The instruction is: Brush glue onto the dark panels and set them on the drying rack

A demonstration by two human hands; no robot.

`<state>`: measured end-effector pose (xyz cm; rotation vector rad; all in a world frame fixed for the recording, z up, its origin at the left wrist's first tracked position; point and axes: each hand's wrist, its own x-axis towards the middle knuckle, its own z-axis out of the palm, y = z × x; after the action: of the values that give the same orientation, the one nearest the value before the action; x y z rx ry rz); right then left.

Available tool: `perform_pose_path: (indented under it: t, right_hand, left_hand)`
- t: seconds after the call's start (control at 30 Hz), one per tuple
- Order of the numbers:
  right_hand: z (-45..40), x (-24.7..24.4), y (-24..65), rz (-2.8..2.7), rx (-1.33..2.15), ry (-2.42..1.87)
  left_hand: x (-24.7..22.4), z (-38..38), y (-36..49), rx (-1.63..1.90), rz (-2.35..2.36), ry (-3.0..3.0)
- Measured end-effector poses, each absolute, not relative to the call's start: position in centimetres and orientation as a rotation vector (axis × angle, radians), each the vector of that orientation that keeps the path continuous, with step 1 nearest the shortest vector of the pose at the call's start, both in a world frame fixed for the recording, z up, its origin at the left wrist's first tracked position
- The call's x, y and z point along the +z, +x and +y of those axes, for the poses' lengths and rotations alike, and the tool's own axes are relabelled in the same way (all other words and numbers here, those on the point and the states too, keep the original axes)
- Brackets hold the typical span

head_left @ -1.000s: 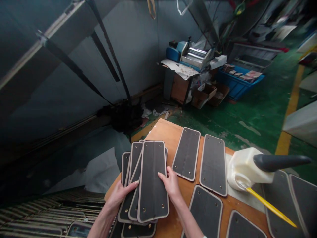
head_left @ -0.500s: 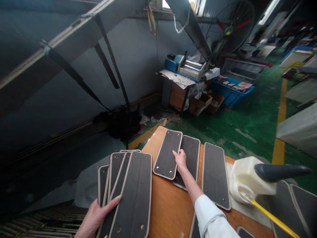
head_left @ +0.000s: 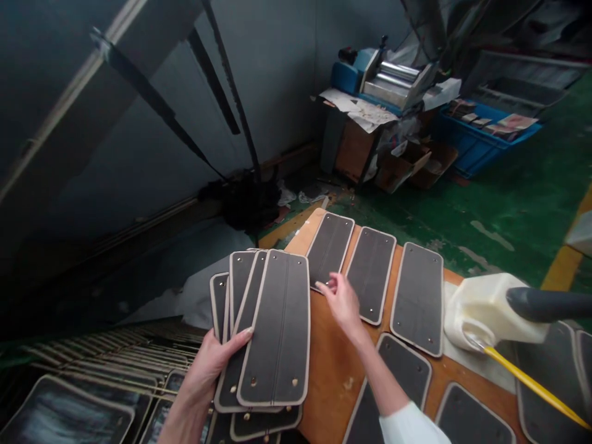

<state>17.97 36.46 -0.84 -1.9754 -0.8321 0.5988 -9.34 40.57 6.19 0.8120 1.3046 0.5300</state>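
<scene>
My left hand (head_left: 208, 364) grips a fanned stack of dark grey rounded panels (head_left: 276, 327) with pale edging, a centre seam and small metal studs at the corners. Its thumb presses on the top of the stack. My right hand (head_left: 343, 302) is at the lower edge of a similar panel (head_left: 330, 246) lying at the far end of the brown board (head_left: 330, 351). Thumb and fingers are a little apart there, with nothing held between them. To the right, another panel (head_left: 371, 274) and a further one (head_left: 417, 299) lie in a row.
A cream plastic container (head_left: 490, 308) with a dark handle and a yellow-handled brush (head_left: 531, 376) stands at the right. More panels lie on a wire rack (head_left: 111, 345) at lower left. Beyond are a roller machine (head_left: 393, 83) and a blue crate (head_left: 485, 145).
My right hand has laid its panel down at the board's far end and loosened its fingers. My left hand still holds the stack. The view has swung left and down.
</scene>
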Motion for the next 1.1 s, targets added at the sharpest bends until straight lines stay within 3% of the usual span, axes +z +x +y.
perform_pose_path:
  t: [0.1,0.43,0.7,1.1]
  right_hand:
    - [32.7,-1.4,12.9,-0.701,1.078,-1.565]
    - [22.1,-3.0,7.7,-0.205,1.290,-1.320]
    - [17.4,-6.6,9.2,-0.282,1.070,-1.704]
    - [16.5,-6.8,8.9,-0.379,0.914,-1.856]
  left_hand:
    - [6.3,38.5,-9.5,0.513,1.267,0.801]
    - [8.5,30.9,-14.6,0.502,1.462,0.737]
    - [10.5,28.0,-19.2,0.603,1.634,0.792]
    - [10.8,25.4,-20.0,0.735,1.586,0.831]
